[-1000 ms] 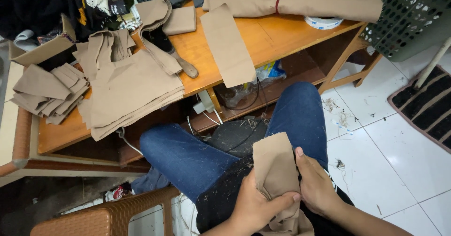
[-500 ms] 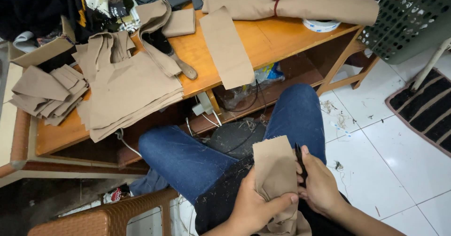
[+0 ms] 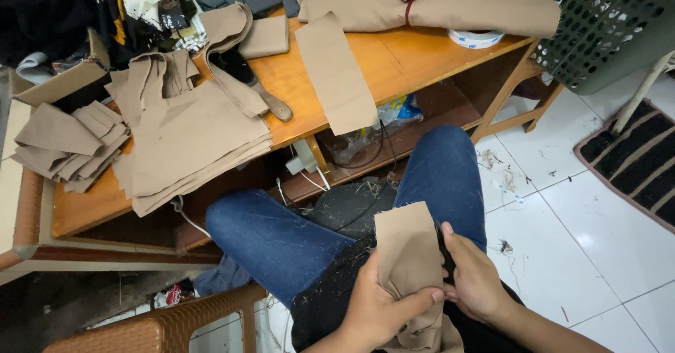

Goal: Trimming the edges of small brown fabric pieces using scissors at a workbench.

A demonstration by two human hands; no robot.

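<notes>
1. Tan fabric piece (image 3: 410, 268) sits over the person's lap, between the 2 knees in blue jeans (image 3: 281, 237), held upright with its top edge free.
2. The left hand (image 3: 383, 311) grasps the fabric from the left, its thumb pressed across the lower front so the cloth bunches there.
3. The right hand (image 3: 478, 283) is at the fabric's right edge, fingers curled around a small dark tool (image 3: 443, 251); what kind of tool it is cannot be told.
4. Compared with 1 second ago, the right hand has shifted from lying flat beside the cloth to closing on the dark tool at the edge, which first shows 0.5 seconds ago.
5. The fabric itself has barely moved, and the left hand's grip is unchanged, so work on the right edge looks to be under way.
6. On the wooden table (image 3: 394, 61) lie a stack of cut tan pieces (image 3: 190, 135), a loose tan strip (image 3: 334, 72) hanging over the edge, and a roll of tape (image 3: 476, 39).
</notes>
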